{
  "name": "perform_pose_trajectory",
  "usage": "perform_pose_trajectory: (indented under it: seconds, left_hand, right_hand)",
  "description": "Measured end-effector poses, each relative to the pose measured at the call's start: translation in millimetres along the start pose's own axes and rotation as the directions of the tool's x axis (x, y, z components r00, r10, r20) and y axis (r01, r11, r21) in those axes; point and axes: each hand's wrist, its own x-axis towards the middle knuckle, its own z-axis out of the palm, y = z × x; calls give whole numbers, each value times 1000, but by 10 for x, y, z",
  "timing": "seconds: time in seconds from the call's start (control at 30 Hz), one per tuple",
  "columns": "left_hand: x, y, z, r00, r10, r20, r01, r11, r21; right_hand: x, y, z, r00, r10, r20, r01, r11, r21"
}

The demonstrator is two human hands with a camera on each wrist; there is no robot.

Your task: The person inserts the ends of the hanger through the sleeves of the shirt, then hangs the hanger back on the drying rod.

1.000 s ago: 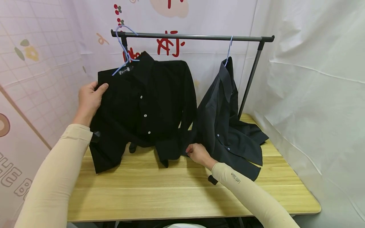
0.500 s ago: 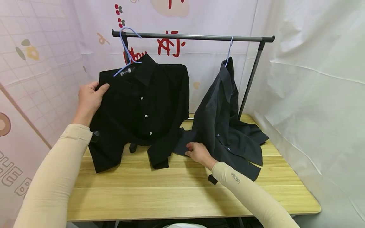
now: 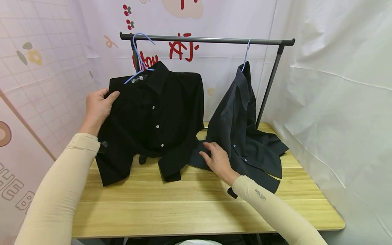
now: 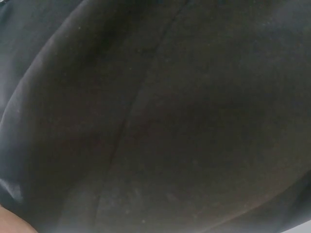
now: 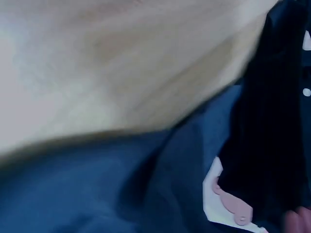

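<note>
My left hand [image 3: 98, 109] pinches the shoulder of a black button-up shirt [image 3: 176, 105], thumb on the front. A blue hanger [image 3: 142, 61] pokes out at its collar, its hook overlapping the rod in the head view. To the right, a dark grey shirt [image 3: 225, 129] hangs from another blue hanger [image 3: 246, 56], its lower part draped on the table. My right hand [image 3: 218, 161] is in front of its left side, fingers spread and gripping nothing. Dark cloth [image 4: 170, 121] fills the left wrist view. In the right wrist view, the grey shirt [image 5: 87, 189] lies along the bottom.
A dark metal rack has a horizontal rod [image 3: 199, 39] and a slanting right leg [image 3: 269, 81]. Below stands a light wooden table [image 3: 183, 211]. White printed sheets [image 3: 333, 85] surround the workspace at the back and sides.
The black shirt's right-hand sleeve has swung left, away from my right hand. That hand has lifted slightly and spread its fingers. The shirt and its hanger have shifted down and right.
</note>
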Motion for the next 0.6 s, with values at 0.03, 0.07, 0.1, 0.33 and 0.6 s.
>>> perform_pose_trajectory:
  seconds: [0.03, 0.07, 0.1, 0.33, 0.6]
  left_hand:
    - [-2, -2, 3, 1000, 1, 0, -1, 1000, 4]
    - [-3, -4, 7, 1000, 3, 0, -3, 1000, 7]
    - [-4, -6, 10, 1000, 2, 0, -3, 1000, 8]
    - [-8, -10, 18, 1000, 6, -4, -6, 999, 32]
    - [8, 72, -20, 1000, 12, -17, -10, 998, 64]
  right_hand:
    - [19, -18, -35, 994, -70, -86, 69, 998, -10]
    - [47, -35, -73, 975, -134, -176, 132, 991, -24]
    - [77, -52, -116, 947, -184, -264, 181, 983, -38]
    - [304, -23, -350, 854, -7, -520, 5, 1000, -4]
    - [333, 207, -397, 862, 203, -464, -167, 979, 118]
